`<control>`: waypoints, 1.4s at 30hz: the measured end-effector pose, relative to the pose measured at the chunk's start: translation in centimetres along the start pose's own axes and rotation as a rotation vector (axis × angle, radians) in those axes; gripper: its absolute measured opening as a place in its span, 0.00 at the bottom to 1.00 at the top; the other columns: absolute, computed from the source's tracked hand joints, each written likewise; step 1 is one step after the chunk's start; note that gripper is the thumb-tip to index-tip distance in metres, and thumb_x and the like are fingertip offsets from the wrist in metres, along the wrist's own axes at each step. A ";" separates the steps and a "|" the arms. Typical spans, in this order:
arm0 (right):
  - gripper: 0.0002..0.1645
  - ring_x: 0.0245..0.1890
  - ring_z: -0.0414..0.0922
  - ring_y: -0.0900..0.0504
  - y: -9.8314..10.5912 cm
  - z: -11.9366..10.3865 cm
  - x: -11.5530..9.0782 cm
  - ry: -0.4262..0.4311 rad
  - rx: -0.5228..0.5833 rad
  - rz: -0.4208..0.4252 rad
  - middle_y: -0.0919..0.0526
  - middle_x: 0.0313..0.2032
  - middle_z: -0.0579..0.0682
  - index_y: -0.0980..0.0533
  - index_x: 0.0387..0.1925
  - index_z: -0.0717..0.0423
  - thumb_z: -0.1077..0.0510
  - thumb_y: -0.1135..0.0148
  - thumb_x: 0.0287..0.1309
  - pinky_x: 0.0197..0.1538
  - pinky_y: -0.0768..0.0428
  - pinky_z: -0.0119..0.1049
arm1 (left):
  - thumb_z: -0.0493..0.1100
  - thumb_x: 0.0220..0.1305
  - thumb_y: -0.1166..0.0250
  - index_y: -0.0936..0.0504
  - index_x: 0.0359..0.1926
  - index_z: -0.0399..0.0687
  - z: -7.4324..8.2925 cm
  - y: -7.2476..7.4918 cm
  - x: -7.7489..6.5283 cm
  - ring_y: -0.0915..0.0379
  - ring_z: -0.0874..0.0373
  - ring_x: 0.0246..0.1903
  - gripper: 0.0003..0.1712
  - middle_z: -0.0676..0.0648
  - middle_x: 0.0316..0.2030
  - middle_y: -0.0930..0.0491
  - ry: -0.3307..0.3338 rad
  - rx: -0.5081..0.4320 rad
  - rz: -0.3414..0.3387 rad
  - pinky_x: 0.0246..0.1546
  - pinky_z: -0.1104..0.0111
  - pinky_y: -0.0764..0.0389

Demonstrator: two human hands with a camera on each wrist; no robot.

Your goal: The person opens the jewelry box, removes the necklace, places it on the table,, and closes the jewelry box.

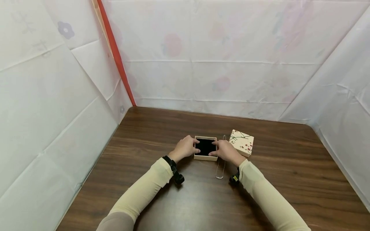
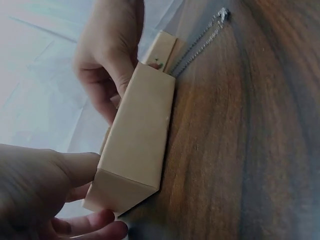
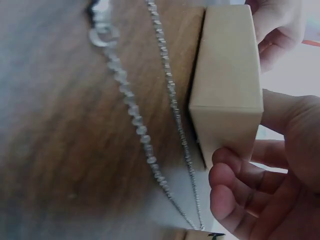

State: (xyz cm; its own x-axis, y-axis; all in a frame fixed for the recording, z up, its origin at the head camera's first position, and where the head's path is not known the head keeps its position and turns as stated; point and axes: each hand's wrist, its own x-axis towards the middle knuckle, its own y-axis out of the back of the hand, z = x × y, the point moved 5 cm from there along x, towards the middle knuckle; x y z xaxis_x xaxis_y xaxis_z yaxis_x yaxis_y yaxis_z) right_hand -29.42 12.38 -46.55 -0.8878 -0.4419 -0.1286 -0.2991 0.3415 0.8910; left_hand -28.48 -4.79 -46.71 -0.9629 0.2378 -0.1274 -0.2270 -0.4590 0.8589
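Note:
A small cream box with a black insert stands open on the brown table. My left hand grips its left side, thumb and fingers curled on the wall. My right hand grips its right side. In the left wrist view the box sits between my left hand and my right hand. A thin silver necklace lies on the table just right of the box, partly under my right wrist. The right wrist view shows the necklace beside the box and my right hand.
The box's lid, cream with a red blossom print, lies to the right of my right hand. White sheets wall in the table at the back and on both sides.

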 end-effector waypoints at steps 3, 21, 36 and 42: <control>0.35 0.43 0.53 0.15 0.3 -0.3 0.1 0.004 -0.024 0.008 0.15 0.48 0.60 0.23 0.57 0.64 0.47 0.27 0.52 0.47 0.19 0.47 | 0.49 0.58 0.28 0.16 0.55 0.51 0.4 0.1 0.1 0.22 0.49 0.44 0.23 0.43 0.50 0.22 0.007 0.022 -0.002 0.46 0.55 0.21; 0.33 0.47 0.54 0.15 -0.3 -0.2 0.3 -0.051 -0.051 -0.024 0.15 0.51 0.59 0.20 0.53 0.62 0.45 0.26 0.50 0.50 0.19 0.47 | 0.49 0.56 0.27 0.15 0.52 0.49 0.8 -0.5 0.1 0.22 0.47 0.49 0.22 0.44 0.49 0.21 -0.011 0.052 0.007 0.49 0.55 0.21; 0.32 0.45 0.55 0.15 -0.8 -0.4 0.0 -0.032 -0.101 0.011 0.14 0.48 0.59 0.19 0.51 0.62 0.46 0.26 0.49 0.48 0.19 0.48 | 0.49 0.55 0.27 0.14 0.50 0.48 0.7 -0.9 -0.3 0.22 0.47 0.49 0.21 0.43 0.49 0.20 -0.043 0.048 0.032 0.47 0.56 0.20; 0.31 0.45 0.54 0.15 -1.3 -0.4 -0.3 -0.029 -0.099 0.001 0.14 0.47 0.59 0.19 0.51 0.62 0.46 0.25 0.49 0.48 0.19 0.47 | 0.49 0.55 0.26 0.14 0.50 0.48 0.3 -1.4 -0.5 0.21 0.47 0.46 0.21 0.44 0.48 0.20 -0.035 0.037 0.026 0.45 0.58 0.20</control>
State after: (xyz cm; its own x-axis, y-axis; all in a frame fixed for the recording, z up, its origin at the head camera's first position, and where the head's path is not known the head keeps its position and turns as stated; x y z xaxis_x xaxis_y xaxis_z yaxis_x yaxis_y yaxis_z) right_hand -28.66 11.69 -47.48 -0.8985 -0.4165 -0.1386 -0.2629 0.2577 0.9298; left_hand -27.66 -3.97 -47.71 -0.9626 0.2565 -0.0876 -0.1956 -0.4334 0.8797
